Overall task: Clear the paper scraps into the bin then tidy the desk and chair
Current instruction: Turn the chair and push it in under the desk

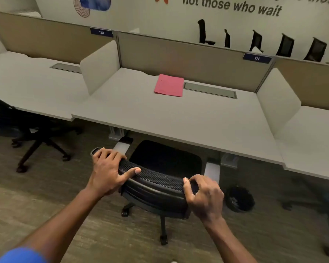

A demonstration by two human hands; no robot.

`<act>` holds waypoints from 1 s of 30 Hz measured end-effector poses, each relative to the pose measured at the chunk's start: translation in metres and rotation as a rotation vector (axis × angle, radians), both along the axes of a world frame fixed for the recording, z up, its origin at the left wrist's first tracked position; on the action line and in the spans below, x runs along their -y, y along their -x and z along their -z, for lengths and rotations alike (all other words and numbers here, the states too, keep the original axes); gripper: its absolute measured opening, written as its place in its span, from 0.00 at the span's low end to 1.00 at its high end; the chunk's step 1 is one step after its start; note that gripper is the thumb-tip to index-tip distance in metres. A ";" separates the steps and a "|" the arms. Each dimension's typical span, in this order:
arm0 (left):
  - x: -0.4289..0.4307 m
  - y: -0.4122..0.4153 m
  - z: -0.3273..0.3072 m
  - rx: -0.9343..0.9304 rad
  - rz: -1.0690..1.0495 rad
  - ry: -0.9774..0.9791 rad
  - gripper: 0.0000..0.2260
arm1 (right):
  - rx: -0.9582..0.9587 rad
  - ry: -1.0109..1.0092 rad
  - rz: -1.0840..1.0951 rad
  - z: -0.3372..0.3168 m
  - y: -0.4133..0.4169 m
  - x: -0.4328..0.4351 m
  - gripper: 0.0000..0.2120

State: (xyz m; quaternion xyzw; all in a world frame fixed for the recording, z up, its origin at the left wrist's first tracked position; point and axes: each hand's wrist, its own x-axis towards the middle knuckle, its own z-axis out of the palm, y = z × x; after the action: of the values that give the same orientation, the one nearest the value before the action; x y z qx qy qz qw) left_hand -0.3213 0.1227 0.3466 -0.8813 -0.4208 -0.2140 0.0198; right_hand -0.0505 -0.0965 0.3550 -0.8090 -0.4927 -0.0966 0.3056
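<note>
Both hands, my left hand (107,171) and right hand (204,196), grip the top of the black mesh-backed office chair (160,179), its seat partly under the pale grey desk (160,114). A pink paper folder (169,85) lies at the desk's far side, and a round black bin (238,199) sits on the grey-brown carpet (46,186) just right of the chair.

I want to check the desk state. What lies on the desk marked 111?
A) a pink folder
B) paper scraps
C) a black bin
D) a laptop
A: a pink folder lies flat near the back of the desk, beside the grey cable hatch; nothing else shows on it.
</note>
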 end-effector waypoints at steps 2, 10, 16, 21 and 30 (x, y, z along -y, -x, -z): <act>-0.014 -0.013 -0.001 -0.010 0.003 0.016 0.30 | -0.002 0.007 -0.016 0.000 -0.013 -0.014 0.17; -0.059 -0.072 -0.009 -0.046 -0.013 0.053 0.31 | 0.029 0.010 -0.026 -0.001 -0.072 -0.065 0.17; -0.081 -0.116 -0.007 -0.023 -0.026 0.082 0.34 | 0.045 0.004 -0.039 0.004 -0.126 -0.097 0.17; -0.097 -0.151 -0.006 -0.035 -0.047 0.074 0.34 | 0.036 0.005 -0.030 0.004 -0.167 -0.117 0.18; -0.120 -0.191 -0.008 -0.055 -0.032 0.159 0.33 | 0.010 0.001 -0.039 0.000 -0.213 -0.142 0.19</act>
State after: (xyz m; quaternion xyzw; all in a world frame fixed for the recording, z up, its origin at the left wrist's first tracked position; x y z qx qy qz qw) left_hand -0.1301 0.2428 0.3547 -0.8789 -0.4497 -0.1552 -0.0351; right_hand 0.1627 0.0456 0.3549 -0.7989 -0.5102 -0.0944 0.3043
